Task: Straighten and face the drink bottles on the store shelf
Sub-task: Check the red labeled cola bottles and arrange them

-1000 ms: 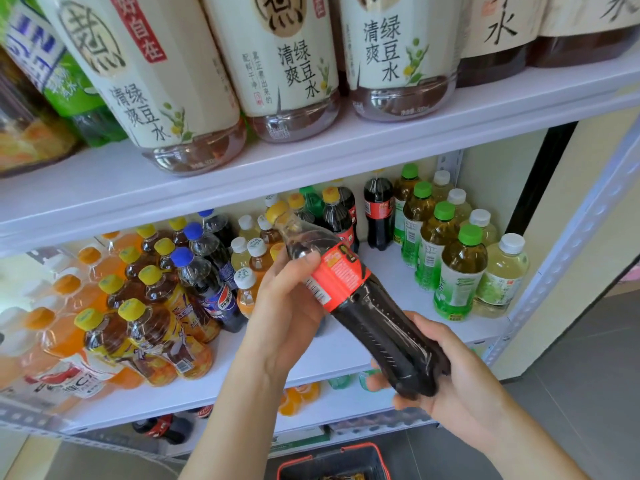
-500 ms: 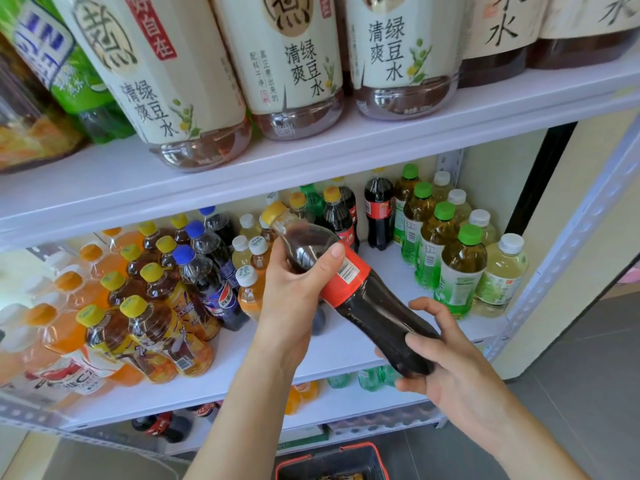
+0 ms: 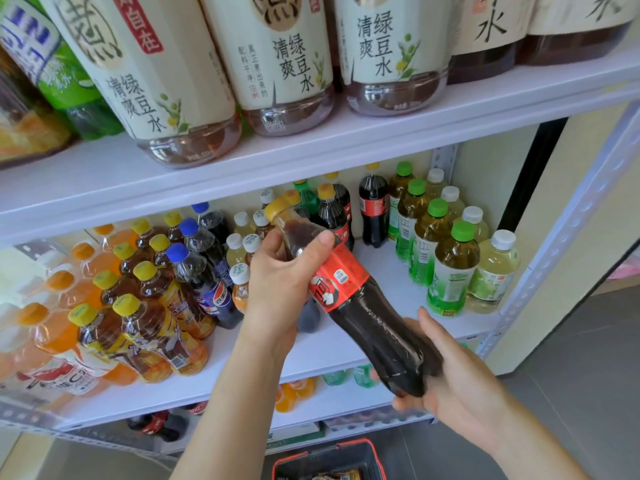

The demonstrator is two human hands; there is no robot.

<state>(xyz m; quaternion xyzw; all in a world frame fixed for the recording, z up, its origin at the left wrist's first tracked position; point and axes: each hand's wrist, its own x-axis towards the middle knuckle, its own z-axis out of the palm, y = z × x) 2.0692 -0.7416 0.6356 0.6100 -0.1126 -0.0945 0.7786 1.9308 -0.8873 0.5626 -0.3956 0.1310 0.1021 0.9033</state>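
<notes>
A cola bottle (image 3: pixel 360 317) with a red label and a yellow cap is held tilted in front of the middle shelf (image 3: pixel 332 344), cap pointing up and to the left. My left hand (image 3: pixel 277 282) grips its neck and shoulder, thumb across the top of the label. My right hand (image 3: pixel 446 379) cups the bottle's base from below, fingers curled round it. Behind stand more cola bottles (image 3: pixel 372 209), green-capped tea bottles (image 3: pixel 450 268), blue-capped Pepsi bottles (image 3: pixel 204 271) and yellow-capped iced tea bottles (image 3: pixel 145 306).
Large pale-labelled bottles (image 3: pixel 284 64) line the upper shelf (image 3: pixel 381 133). Orange drink bottles (image 3: pixel 38 327) fill the far left. A lower shelf holds several small bottles (image 3: pixel 346 375). A red-rimmed basket (image 3: pixel 329 459) sits on the floor below. A grey shelf post (image 3: pixel 568 237) stands at the right.
The bottle has turned in my hands, so the label shows a different face. My right hand has slid under the base, and the view has shifted slightly.
</notes>
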